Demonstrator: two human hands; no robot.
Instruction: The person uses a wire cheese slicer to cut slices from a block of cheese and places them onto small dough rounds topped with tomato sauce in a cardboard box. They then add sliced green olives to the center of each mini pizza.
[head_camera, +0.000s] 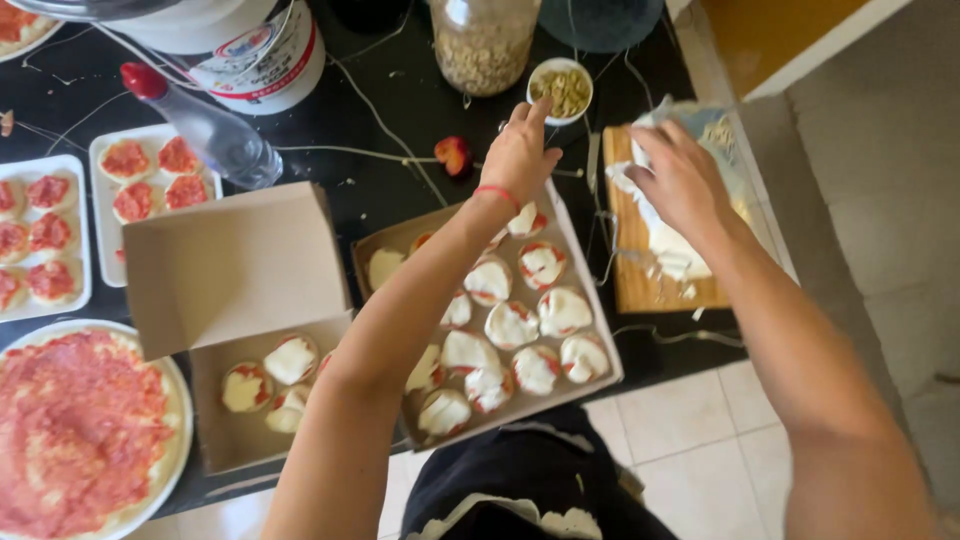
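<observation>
We note the small white bowl (561, 88) of chopped greenish bits at the far edge of the black counter (400, 150), just beside a glass jar (483, 42) of grains. The left hand (520, 155) reaches to it, fingertips drawn together at the bowl's near rim; whether they pinch any bits we cannot tell. A red band circles that wrist. The right hand (683, 180) rests on white cheese (668, 240) lying on a wooden board (640, 285), fingers curled and close together over it. Under the left forearm sits a cardboard tray (590, 300) of mini pizzas topped with sauce and cheese slices. Further left: an open cardboard box (225, 270) with more mini pizzas, white trays (100, 180) of sauced bases, a clear bottle (205, 130) with a red cap, and a large sauced pizza (75, 430).
</observation>
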